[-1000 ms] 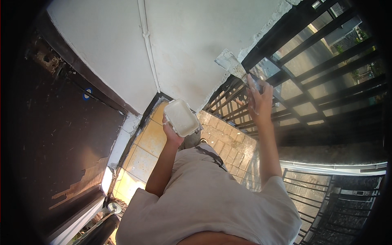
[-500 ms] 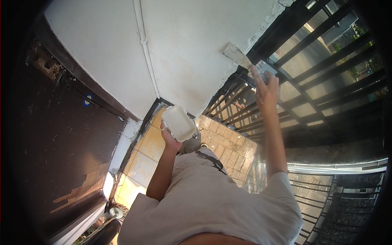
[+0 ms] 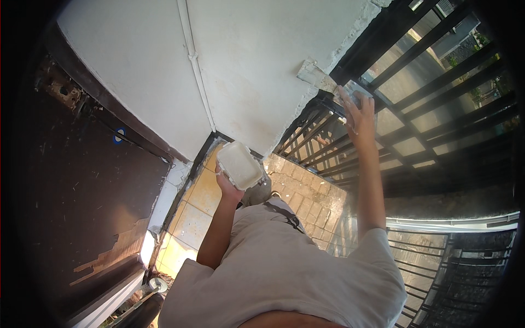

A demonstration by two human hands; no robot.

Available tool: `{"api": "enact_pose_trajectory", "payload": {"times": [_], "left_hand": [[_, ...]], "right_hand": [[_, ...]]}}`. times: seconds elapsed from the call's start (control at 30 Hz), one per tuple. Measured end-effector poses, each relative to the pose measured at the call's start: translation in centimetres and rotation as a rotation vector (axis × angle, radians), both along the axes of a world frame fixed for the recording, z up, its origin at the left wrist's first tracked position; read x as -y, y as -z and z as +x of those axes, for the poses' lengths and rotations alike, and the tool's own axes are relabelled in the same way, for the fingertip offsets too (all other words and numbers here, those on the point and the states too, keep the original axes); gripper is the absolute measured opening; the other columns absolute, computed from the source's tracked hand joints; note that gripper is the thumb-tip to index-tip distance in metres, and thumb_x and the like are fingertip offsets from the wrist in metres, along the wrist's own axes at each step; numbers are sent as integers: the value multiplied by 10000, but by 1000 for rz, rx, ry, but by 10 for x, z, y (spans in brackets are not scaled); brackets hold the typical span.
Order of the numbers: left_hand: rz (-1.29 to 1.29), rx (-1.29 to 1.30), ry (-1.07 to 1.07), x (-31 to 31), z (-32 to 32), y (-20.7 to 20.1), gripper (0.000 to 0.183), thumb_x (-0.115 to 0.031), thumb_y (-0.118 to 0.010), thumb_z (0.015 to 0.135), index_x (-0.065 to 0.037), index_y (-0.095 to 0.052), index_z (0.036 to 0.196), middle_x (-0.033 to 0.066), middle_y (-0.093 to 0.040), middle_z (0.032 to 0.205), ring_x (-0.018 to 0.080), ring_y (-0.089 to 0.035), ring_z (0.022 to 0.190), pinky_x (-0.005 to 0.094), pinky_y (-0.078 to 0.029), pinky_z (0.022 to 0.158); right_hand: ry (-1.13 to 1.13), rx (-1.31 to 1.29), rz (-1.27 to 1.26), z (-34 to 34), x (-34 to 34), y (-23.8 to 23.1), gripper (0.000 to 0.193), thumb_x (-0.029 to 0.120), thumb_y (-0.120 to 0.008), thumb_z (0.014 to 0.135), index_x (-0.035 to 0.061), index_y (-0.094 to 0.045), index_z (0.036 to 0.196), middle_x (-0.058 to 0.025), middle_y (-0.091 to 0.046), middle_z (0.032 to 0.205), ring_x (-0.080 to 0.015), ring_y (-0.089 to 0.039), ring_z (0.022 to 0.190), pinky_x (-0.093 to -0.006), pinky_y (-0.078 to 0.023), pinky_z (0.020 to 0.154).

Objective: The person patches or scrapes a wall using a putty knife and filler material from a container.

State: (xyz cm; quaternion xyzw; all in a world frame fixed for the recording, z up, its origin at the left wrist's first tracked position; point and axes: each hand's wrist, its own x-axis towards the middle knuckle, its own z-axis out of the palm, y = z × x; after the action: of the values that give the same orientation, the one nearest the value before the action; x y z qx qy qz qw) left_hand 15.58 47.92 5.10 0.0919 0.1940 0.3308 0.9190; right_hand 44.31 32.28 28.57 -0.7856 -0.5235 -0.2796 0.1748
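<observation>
Head view: our left hand (image 3: 229, 188) is raised and closed under a white rectangular container (image 3: 239, 165), carrying it from below with fingers wrapped on its near edge. Our right hand (image 3: 361, 117) is stretched up, fingers closed on the handle of a putty knife (image 3: 328, 82), whose flat blade lies against the broken edge of the white plastered wall (image 3: 246, 65), beside the black metal railing (image 3: 426, 71). A small blue round mark (image 3: 118, 135) sits on the dark brown door (image 3: 71, 186) at left. Yellow floor tiles (image 3: 199, 202) lie below.
</observation>
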Motion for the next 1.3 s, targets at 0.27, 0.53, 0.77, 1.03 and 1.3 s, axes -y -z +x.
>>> {"api": "enact_pose_trajectory", "payload": {"times": [0.27,0.53,0.77,1.03,1.3], "left_hand": [[-6,5,-1,-3,1,4,694,-636,-403,942,-147,-459,1431,116,-563,1358,387,-583,1185,579,-469,1004],[-16,17,9,-3,3,0,688,-628,-403,947,-140,-463,1428,118,-570,1350,386,-586,1179,582,-474,995],[-53,-1,-17,-5,4,2,658,-613,-416,953,-149,-472,1418,106,-568,1349,352,-579,1200,563,-475,1006],[-53,7,-17,-6,6,4,656,-611,-413,957,-148,-470,1419,110,-564,1350,359,-575,1200,568,-473,1006],[-41,-18,-16,-7,8,6,667,-618,-419,947,-153,-467,1424,110,-561,1356,360,-574,1202,570,-467,1010]], "right_hand": [[-59,81,44,0,4,1,570,11,-694,833,277,-635,1334,-126,-577,1101,-316,-546,917,-401,-493,776],[25,90,66,3,8,0,718,-111,-645,742,270,-624,1351,-141,-566,1130,-322,-523,917,-414,-482,805],[44,100,26,-4,12,1,838,-131,-661,659,288,-593,1382,-137,-561,1153,-320,-518,936,-419,-482,824],[42,69,48,-5,10,-1,900,-135,-664,606,307,-587,1385,-137,-558,1163,-328,-513,947,-422,-483,834],[81,130,14,-4,7,1,628,-58,-672,784,279,-656,1313,-132,-571,1137,-302,-536,942,-390,-491,797]]}}
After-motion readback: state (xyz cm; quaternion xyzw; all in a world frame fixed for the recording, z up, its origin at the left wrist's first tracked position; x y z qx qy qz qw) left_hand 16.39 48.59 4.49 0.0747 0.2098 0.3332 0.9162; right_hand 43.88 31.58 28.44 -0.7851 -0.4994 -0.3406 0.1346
